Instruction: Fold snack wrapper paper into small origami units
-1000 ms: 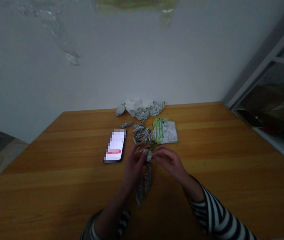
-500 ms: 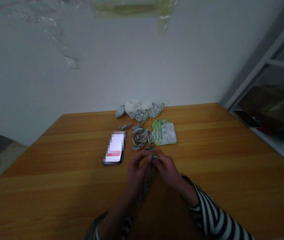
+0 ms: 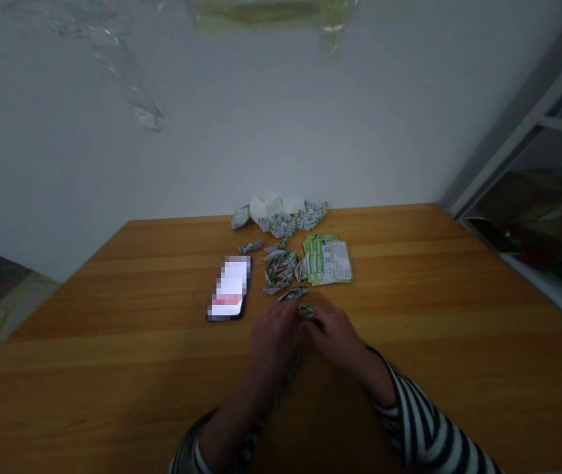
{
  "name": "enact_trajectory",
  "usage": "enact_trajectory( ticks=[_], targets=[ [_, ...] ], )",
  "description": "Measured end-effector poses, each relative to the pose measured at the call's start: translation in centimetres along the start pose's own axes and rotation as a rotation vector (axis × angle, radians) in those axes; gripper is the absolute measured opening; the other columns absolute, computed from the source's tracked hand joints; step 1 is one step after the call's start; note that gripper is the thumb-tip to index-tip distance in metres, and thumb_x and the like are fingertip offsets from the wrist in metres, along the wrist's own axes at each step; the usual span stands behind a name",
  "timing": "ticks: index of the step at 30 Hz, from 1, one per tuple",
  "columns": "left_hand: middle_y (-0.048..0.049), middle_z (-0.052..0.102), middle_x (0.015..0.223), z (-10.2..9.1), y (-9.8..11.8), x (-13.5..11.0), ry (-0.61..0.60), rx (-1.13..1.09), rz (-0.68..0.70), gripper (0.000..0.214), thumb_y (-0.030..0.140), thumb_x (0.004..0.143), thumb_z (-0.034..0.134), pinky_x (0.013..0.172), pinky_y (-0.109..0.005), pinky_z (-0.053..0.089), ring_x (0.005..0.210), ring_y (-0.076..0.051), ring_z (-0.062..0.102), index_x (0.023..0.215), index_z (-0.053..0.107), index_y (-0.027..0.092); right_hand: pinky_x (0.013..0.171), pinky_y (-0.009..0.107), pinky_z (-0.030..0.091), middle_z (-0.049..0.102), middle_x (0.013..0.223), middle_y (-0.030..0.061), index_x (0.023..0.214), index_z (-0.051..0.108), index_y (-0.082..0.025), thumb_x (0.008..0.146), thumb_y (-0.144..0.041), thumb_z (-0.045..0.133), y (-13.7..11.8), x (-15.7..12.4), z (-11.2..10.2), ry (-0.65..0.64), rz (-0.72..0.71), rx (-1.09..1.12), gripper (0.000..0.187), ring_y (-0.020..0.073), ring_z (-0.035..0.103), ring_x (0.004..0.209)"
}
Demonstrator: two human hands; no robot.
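Observation:
Between my fingertips is a small folded piece of green-and-white printed paper (image 3: 306, 311). My left hand (image 3: 273, 337) is closed with its fingers curled at the paper's left side. From the right, my right hand (image 3: 336, 336) pinches the same piece. A dim, narrow length of similar paper (image 3: 292, 370) hangs below my left hand, partly hidden by it. Just beyond my fingers lies a folded paper strip (image 3: 293, 294). Behind it sit a cluster of folded paper pieces (image 3: 281, 270) and a stack of printed green-and-white paper slips (image 3: 331, 261).
A phone (image 3: 230, 288) with a lit, blurred screen lies left of the papers on the wooden table (image 3: 127, 329). Crumpled-looking printed and white paper (image 3: 281, 217) rests by the wall (image 3: 281, 131). At the right stands a framed shelf (image 3: 518, 204).
My left hand has turned and its fingers have drawn together around the paper. The folded strip beyond my hands shows more fully now. The view has shifted slightly.

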State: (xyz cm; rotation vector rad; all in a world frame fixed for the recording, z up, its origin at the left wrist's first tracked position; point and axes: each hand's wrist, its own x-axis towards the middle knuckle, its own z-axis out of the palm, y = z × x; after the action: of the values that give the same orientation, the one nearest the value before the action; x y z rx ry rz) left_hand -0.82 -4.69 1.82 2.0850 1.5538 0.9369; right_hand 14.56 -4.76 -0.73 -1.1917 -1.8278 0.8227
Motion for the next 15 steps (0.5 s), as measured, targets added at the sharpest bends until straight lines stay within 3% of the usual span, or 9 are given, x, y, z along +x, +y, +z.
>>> enact_trajectory(
  ticks=[4, 7, 11, 15],
  targets=[
    [-0.0052, 0.066, 0.071, 0.1, -0.1, -0.1, -0.049, -0.082, 0.014, 0.017, 0.013, 0.082, 0.049, 0.063, -0.026, 0.039, 0.069, -0.020, 0.061, 0.077, 0.064, 0.020, 0.053, 0.025, 0.033, 0.060, 0.057, -0.0003, 0.068, 0.066, -0.021, 0.093, -0.027, 0.049, -0.4, 0.0, 0.6, 0.067, 0.018, 0.097, 0.030, 0.0148, 0.052, 0.053],
    [-0.0033, 0.066, 0.068, 0.0, 0.0, 0.1, -0.080, -0.193, -0.058, 0.017, 0.023, 0.089, 0.047, 0.057, -0.024, 0.037, 0.061, -0.018, 0.059, 0.084, 0.063, 0.020, 0.050, 0.024, 0.031, 0.057, 0.055, -0.0010, 0.065, 0.063, -0.020, 0.094, -0.032, 0.049, -0.1, 0.1, 0.6, 0.058, 0.066, 0.117, 0.034, 0.0141, 0.050, 0.052],
    [-0.0033, 0.069, 0.073, -0.1, 0.0, 0.4, -0.108, -0.222, -0.089, 0.023, 0.031, 0.093, 0.044, 0.056, -0.024, 0.038, 0.062, -0.018, 0.062, 0.101, 0.063, 0.021, 0.056, 0.025, 0.038, 0.066, 0.070, 0.0015, 0.088, 0.070, -0.021, 0.090, -0.036, 0.056, 0.1, 0.5, -0.8, -0.018, 0.059, 0.042, 0.020, 0.0159, 0.056, 0.061],
    [-0.0068, 0.072, 0.086, -0.1, 0.0, 0.3, -0.159, -0.055, -0.031, 0.027, 0.029, 0.092, 0.045, 0.059, -0.027, 0.040, 0.072, -0.023, 0.066, 0.109, 0.065, 0.023, 0.074, 0.030, 0.049, 0.071, 0.100, 0.0058, 0.119, 0.063, -0.023, 0.094, -0.038, 0.049, -0.2, 0.7, -1.4, 0.002, 0.036, 0.173, 0.032, 0.0193, 0.064, 0.084]
  ],
)
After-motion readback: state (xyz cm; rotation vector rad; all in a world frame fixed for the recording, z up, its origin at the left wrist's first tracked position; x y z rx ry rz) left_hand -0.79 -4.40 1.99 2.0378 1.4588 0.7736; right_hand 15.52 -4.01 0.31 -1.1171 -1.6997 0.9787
